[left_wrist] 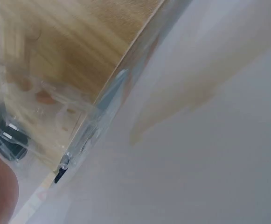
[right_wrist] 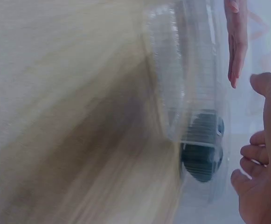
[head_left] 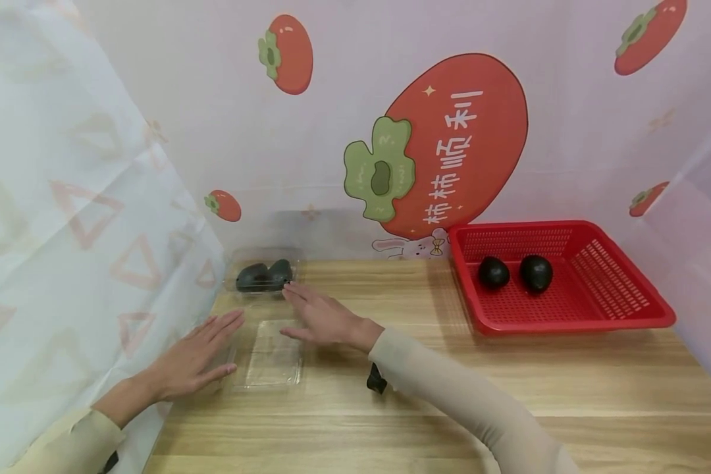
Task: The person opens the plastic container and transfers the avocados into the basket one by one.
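Two dark avocados point(head_left: 253, 278) lie in a clear plastic container point(head_left: 231, 284) at the table's back left corner. In front of it is a second clear plastic piece point(head_left: 272, 368), through which the wood shows. My left hand point(head_left: 192, 359) is at the left side of this nearer piece, fingers straight and pointing toward the back. My right hand point(head_left: 326, 319) reaches over from the right, fingers extended, with the fingertips at the front corner of the avocado container in the head view. Neither hand grips anything. In the right wrist view, an avocado point(right_wrist: 200, 163) shows through the clear wall.
A red perforated basket point(head_left: 575, 324) with two more avocados point(head_left: 536, 274) stands at the back right of the wooden table point(head_left: 391, 434). A white printed curtain point(head_left: 53, 217) borders the left side, and a wall sheet point(head_left: 332, 151) with persimmon pictures covers the back.
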